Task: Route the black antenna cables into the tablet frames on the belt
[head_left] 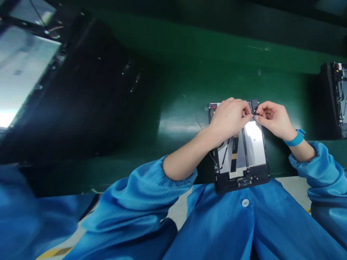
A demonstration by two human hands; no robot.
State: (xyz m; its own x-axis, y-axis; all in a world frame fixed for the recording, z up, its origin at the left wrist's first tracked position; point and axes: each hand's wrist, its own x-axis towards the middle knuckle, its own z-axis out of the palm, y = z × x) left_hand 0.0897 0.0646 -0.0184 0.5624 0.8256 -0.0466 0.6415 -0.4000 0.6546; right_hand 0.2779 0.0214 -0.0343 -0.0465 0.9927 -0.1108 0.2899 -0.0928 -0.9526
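Note:
An opened tablet [240, 177] lies on the green surface, showing its black frame, white inner panels and dark ribbon strips. My left hand [230, 117] and my right hand [272, 119] meet over its top edge. Their fingertips pinch a small dark part [253, 115] near a black corner piece [254, 105], and the fingers hide most of it. A thin wire [197, 122] sticks out past the tablet's left edge. A blue wristband [295, 139] circles my right wrist.
The green belt or bench [173, 86] runs across the view. A black-framed device [333, 101] stands at the right edge, and a large black-framed panel with a bright screen [27, 72] sits at the upper left. My blue sleeves [141, 195] come in from below.

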